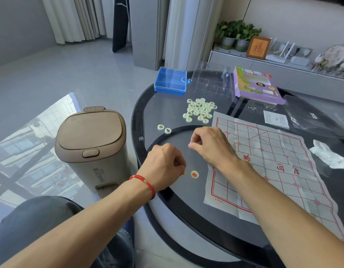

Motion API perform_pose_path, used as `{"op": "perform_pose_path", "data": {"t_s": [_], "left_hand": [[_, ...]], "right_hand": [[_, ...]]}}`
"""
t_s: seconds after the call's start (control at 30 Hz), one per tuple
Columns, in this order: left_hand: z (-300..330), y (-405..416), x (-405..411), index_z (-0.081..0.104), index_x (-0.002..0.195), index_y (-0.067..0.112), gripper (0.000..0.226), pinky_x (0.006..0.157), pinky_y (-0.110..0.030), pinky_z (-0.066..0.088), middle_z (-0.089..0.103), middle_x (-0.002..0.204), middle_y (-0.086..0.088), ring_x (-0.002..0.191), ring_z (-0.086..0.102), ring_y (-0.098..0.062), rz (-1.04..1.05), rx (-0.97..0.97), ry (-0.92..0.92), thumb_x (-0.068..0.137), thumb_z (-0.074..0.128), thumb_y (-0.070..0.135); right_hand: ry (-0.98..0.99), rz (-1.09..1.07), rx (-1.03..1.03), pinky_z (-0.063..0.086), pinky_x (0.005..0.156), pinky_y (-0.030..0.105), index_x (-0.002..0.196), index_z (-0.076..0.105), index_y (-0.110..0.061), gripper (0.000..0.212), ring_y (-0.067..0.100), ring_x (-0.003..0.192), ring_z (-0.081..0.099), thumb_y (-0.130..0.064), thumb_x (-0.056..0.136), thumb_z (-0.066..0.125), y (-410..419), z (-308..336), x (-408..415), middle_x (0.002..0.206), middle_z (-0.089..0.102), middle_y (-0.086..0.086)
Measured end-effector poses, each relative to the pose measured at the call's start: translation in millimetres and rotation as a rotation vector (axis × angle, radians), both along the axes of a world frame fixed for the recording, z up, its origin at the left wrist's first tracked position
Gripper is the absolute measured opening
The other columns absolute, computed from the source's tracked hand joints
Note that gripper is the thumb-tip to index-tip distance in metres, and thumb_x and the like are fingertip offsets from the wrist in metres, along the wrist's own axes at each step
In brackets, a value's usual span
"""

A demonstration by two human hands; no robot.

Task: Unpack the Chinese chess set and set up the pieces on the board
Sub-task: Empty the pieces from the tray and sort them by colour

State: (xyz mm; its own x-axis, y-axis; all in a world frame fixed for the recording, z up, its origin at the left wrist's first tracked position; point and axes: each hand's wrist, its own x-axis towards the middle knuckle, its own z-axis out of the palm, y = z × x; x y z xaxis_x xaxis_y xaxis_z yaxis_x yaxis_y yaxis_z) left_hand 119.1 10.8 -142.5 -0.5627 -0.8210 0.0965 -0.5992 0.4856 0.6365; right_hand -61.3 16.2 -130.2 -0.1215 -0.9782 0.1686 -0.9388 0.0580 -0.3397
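Note:
A creased paper chess board [279,163] with red lines lies on the dark glass table [186,192], to the right of my hands. A heap of pale round chess pieces [201,109] sits beyond the board's far left corner. Two pieces with dark characters [164,128] lie apart near the table's left rim. One red-character piece [194,174] lies just right of my left hand [163,165], whose curled fingers pinch a small piece, mostly hidden. My right hand [210,144] hovers left of the board with fingers curled, pinching a pale piece at its fingertips.
A blue plastic box [170,82] with a clear lid, a clear plastic tray [211,82] and a purple game box [256,86] stand at the table's far side. A black bag [318,118], a leaflet and crumpled tissue [328,155] lie right. A brown bin [91,149] stands left.

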Motion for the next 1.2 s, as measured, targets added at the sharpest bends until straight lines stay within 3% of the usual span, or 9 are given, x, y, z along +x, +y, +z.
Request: {"op": "perform_pose_path", "data": {"t_s": [0.1, 0.23, 0.37, 0.47, 0.57, 0.63, 0.73, 0.97, 1.2], "left_hand": [[1.5, -0.6, 0.2, 0.079, 0.089, 0.018, 0.013, 0.074, -0.029, 0.060, 0.074, 0.078, 0.007, 0.070, 0.069, -0.008, 0.028, 0.029, 0.018, 0.088, 0.066, 0.016], [6.0, -10.5, 5.6, 0.075, 0.099, 0.015, 0.016, 0.074, -0.032, 0.062, 0.074, 0.078, 0.003, 0.069, 0.070, -0.011, 0.150, 0.118, 0.149, 0.092, 0.067, 0.027], [8.9, -13.0, 5.3, 0.075, 0.094, 0.014, 0.017, 0.071, -0.033, 0.063, 0.075, 0.072, -0.002, 0.066, 0.073, -0.015, 0.200, 0.373, 0.354, 0.089, 0.074, 0.031], [4.4, -20.9, 6.1, 0.077, 0.087, 0.017, 0.011, 0.067, -0.026, 0.061, 0.074, 0.068, 0.001, 0.061, 0.071, -0.011, 0.243, 0.288, 0.295, 0.087, 0.077, 0.028], [2.7, -35.8, 8.0, 0.078, 0.084, 0.018, 0.005, 0.063, -0.017, 0.050, 0.073, 0.073, 0.003, 0.066, 0.067, -0.008, 0.342, 0.085, 0.177, 0.086, 0.075, 0.022], [1.9, -46.9, 9.1, 0.078, 0.084, 0.016, 0.006, 0.065, -0.019, 0.049, 0.073, 0.077, 0.001, 0.071, 0.066, -0.012, 0.392, -0.016, 0.135, 0.085, 0.073, 0.018], [-1.2, -59.9, 9.5, 0.078, 0.082, 0.016, 0.004, 0.073, -0.031, 0.058, 0.073, 0.075, 0.000, 0.073, 0.067, -0.017, 0.427, -0.015, 0.144, 0.083, 0.074, 0.016], [7.3, -47.8, 4.3, 0.080, 0.078, 0.019, 0.006, 0.062, -0.021, 0.050, 0.068, 0.068, 0.006, 0.071, 0.066, -0.013, 0.286, 0.059, 0.027, 0.080, 0.076, 0.016], [7.6, -21.9, 3.4, 0.082, 0.080, 0.018, 0.010, 0.069, -0.025, 0.057, 0.076, 0.077, 0.004, 0.072, 0.070, -0.013, 0.112, 0.053, -0.058, 0.080, 0.074, 0.012]], "right_hand": [[-0.176, -0.026, 0.032, 0.055, 0.073, 0.028, 0.090, 0.072, -0.022, 0.002, 0.010, 0.081, 0.068, -0.022, 0.090, 0.074, 7.7, 7.6, 0.6, 0.083, 0.072, -0.006], [-0.595, -0.025, 0.099, 0.057, 0.072, 0.027, 0.093, 0.074, -0.021, 0.004, 0.010, 0.071, 0.073, -0.019, 0.090, 0.075, 17.4, 15.2, 7.1, 0.076, 0.077, -0.004], [-0.689, 0.051, 0.143, 0.055, 0.070, 0.025, 0.095, 0.074, -0.023, 0.005, 0.011, 0.075, 0.073, -0.024, 0.091, 0.075, 23.1, 14.6, 17.4, 0.079, 0.077, -0.005], [-0.577, 0.010, 0.076, 0.060, 0.074, 0.031, 0.088, 0.075, -0.022, 0.007, 0.011, 0.075, 0.072, -0.029, 0.090, 0.075, 15.1, 9.2, 17.0, 0.077, 0.076, -0.006], [-0.203, -0.161, -0.061, 0.056, 0.081, 0.034, 0.099, 0.076, -0.020, 0.013, 0.018, 0.093, 0.068, -0.027, 0.095, 0.065, -4.4, 1.7, 3.5, 0.097, 0.074, -0.002], [0.099, -0.241, -0.054, 0.049, 0.089, 0.038, 0.121, 0.067, -0.016, 0.025, 0.026, 0.111, 0.058, -0.026, 0.099, 0.058, -18.5, -2.2, -8.3, 0.119, 0.065, 0.007], [0.270, -0.303, 0.017, 0.044, 0.093, 0.043, 0.128, 0.059, -0.016, 0.030, 0.030, 0.119, 0.047, -0.030, 0.101, 0.053, -34.9, -7.5, -19.4, 0.128, 0.052, 0.011], [0.313, -0.257, -0.033, 0.045, 0.091, 0.043, 0.118, 0.069, -0.017, 0.024, 0.029, 0.117, 0.047, -0.027, 0.099, 0.059, -40.7, -14.6, -27.8, 0.123, 0.054, 0.009], [-0.009, -0.113, -0.032, 0.050, 0.075, 0.032, 0.086, 0.073, -0.019, 0.011, 0.019, 0.091, 0.062, -0.028, 0.086, 0.079, -11.8, -4.1, -7.8, 0.091, 0.071, -0.001]]}}
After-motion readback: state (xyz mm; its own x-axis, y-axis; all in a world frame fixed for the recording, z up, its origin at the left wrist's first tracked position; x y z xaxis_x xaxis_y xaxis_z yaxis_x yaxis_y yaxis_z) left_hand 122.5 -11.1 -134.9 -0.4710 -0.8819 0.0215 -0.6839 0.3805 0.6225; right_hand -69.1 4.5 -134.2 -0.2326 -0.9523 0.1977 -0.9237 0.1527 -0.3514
